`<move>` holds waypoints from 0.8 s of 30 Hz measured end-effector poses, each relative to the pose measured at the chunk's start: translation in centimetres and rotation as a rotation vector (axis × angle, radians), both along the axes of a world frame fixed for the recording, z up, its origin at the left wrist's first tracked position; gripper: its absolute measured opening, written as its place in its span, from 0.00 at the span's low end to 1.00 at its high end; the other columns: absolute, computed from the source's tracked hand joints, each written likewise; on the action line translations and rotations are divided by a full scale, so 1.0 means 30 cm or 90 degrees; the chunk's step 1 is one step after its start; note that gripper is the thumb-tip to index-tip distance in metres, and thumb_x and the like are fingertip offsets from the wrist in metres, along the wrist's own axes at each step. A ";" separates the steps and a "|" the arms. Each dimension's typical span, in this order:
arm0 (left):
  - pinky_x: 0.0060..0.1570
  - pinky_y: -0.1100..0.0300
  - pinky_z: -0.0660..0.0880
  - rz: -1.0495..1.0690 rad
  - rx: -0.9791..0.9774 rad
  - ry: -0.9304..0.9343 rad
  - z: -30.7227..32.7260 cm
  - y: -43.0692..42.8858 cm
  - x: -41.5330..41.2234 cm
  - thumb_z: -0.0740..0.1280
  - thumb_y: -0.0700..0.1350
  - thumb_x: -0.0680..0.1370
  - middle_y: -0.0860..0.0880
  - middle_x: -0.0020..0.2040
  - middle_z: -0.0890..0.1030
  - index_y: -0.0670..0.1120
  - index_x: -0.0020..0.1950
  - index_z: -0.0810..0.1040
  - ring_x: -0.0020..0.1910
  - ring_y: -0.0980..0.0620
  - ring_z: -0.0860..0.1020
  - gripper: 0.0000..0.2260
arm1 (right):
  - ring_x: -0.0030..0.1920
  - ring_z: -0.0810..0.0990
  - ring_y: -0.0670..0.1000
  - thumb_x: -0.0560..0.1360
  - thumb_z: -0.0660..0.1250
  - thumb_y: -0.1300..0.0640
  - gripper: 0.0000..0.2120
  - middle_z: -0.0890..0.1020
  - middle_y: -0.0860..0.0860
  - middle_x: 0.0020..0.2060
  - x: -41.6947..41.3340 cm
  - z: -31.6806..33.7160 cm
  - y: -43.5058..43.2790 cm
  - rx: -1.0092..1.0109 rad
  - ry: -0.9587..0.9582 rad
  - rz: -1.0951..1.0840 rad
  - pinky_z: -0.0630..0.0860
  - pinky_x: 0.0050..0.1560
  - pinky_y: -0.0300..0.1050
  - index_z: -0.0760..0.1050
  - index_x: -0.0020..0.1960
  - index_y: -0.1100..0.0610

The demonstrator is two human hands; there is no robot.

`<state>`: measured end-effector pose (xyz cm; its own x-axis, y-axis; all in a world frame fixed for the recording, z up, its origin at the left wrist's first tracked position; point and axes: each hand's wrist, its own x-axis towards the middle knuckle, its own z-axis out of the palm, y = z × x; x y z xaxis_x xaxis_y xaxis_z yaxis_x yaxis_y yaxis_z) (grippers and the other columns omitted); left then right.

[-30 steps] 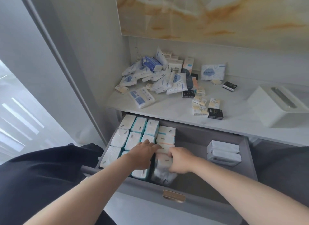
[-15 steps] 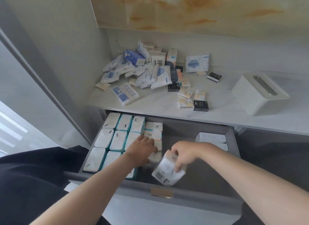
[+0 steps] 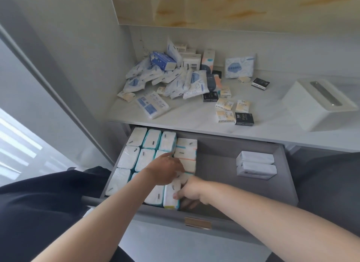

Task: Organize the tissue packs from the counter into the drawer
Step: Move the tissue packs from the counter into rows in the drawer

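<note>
1. Half a second ago my right hand carried the tissue pack tilted over the bare drawer floor. Now the pack stands on end in the front row, pressed against its neighbour. The left hand has hardly shifted.
2. The tissue pack is a soft, pillowy block in glossy plastic wrap, white with a teal edge and a yellow strip at its foot. It sits at the right end of the packed block, near the drawer's front wall.
3. The right hand grips it, thumb on the upper face and fingers curled down its right side.
4. The left hand lies flat over the middle row, fingers stretched out and holding nothing.
5. The stored packs stand upright in tight columns, white tops with teal sides. The rightmost column shows orange stripes.
6. The drawer is matt grey and smooth, with a brass handle plate on its front. Two white packs lie stacked by its right wall, well apart from the block.
7. Above, the counter is a pale, polished slab. On it are a loose heap of crinkled blue-and-white packs at the back left, small cream pocket packs, a black one touching them, and a white square tissue box with a slotted lid on the right.
</note>
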<state>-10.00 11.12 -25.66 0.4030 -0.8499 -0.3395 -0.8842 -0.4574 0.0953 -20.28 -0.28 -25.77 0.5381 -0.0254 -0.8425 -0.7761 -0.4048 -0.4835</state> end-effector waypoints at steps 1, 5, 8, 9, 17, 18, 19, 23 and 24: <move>0.76 0.57 0.44 -0.002 0.006 0.000 0.003 0.008 -0.005 0.59 0.44 0.80 0.55 0.73 0.70 0.56 0.71 0.72 0.73 0.59 0.63 0.19 | 0.34 0.81 0.46 0.77 0.71 0.59 0.21 0.83 0.54 0.55 0.008 -0.003 0.006 0.007 -0.002 0.019 0.78 0.38 0.43 0.70 0.68 0.59; 0.77 0.52 0.40 -0.014 0.040 0.000 0.012 0.026 -0.029 0.59 0.52 0.80 0.55 0.78 0.61 0.54 0.76 0.66 0.79 0.55 0.51 0.23 | 0.39 0.83 0.50 0.76 0.72 0.58 0.19 0.81 0.53 0.54 0.018 -0.032 0.016 -0.047 -0.050 0.078 0.78 0.36 0.44 0.71 0.64 0.55; 0.76 0.51 0.37 -0.023 0.063 -0.004 0.001 0.041 -0.039 0.64 0.62 0.75 0.53 0.79 0.57 0.53 0.78 0.61 0.79 0.53 0.46 0.33 | 0.46 0.81 0.54 0.72 0.74 0.43 0.14 0.80 0.51 0.48 0.009 -0.036 0.010 -0.194 -0.155 0.256 0.75 0.38 0.44 0.74 0.49 0.49; 0.75 0.52 0.37 -0.020 0.055 -0.006 -0.006 0.045 -0.039 0.65 0.63 0.74 0.53 0.79 0.57 0.53 0.78 0.60 0.79 0.52 0.47 0.36 | 0.47 0.81 0.54 0.71 0.72 0.37 0.17 0.81 0.50 0.47 0.011 -0.025 -0.001 -0.272 -0.193 0.346 0.72 0.38 0.43 0.74 0.47 0.49; 0.78 0.50 0.43 0.071 0.012 -0.026 -0.046 0.055 -0.020 0.68 0.71 0.67 0.50 0.81 0.46 0.47 0.81 0.48 0.79 0.49 0.39 0.52 | 0.75 0.56 0.61 0.60 0.71 0.27 0.56 0.59 0.58 0.74 0.049 -0.008 -0.165 -0.593 -0.446 0.570 0.57 0.72 0.59 0.55 0.77 0.55; 0.78 0.49 0.43 0.089 0.017 -0.035 -0.051 0.063 -0.020 0.66 0.73 0.67 0.49 0.81 0.43 0.47 0.81 0.46 0.79 0.48 0.37 0.54 | 0.78 0.46 0.62 0.60 0.71 0.26 0.62 0.49 0.59 0.79 0.042 -0.033 -0.162 -0.591 -0.401 0.575 0.49 0.75 0.63 0.46 0.80 0.56; 0.78 0.49 0.42 0.104 0.024 -0.047 -0.055 0.069 -0.023 0.65 0.75 0.66 0.49 0.81 0.40 0.46 0.81 0.44 0.78 0.47 0.36 0.56 | 0.79 0.39 0.62 0.61 0.70 0.25 0.65 0.40 0.59 0.79 0.037 -0.058 -0.150 -0.581 -0.365 0.573 0.43 0.76 0.65 0.40 0.80 0.56; 0.76 0.49 0.38 0.127 0.048 -0.118 -0.074 0.068 -0.058 0.64 0.75 0.67 0.45 0.80 0.37 0.42 0.80 0.38 0.78 0.44 0.36 0.59 | 0.78 0.36 0.63 0.66 0.66 0.26 0.62 0.38 0.62 0.78 0.033 -0.130 -0.061 -0.575 -0.333 0.528 0.44 0.76 0.65 0.36 0.80 0.59; 0.77 0.49 0.38 0.134 0.050 -0.133 -0.081 0.062 -0.067 0.65 0.75 0.66 0.44 0.80 0.37 0.42 0.79 0.37 0.78 0.44 0.36 0.59 | 0.78 0.37 0.64 0.68 0.65 0.27 0.60 0.38 0.63 0.78 0.031 -0.140 -0.045 -0.589 -0.332 0.526 0.45 0.76 0.65 0.36 0.80 0.60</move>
<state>-12.01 12.98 -28.08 0.6349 -0.7152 -0.2922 -0.7663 -0.6310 -0.1208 -19.36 -1.62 -29.96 0.9220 0.0159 -0.3868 0.0415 -0.9975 0.0579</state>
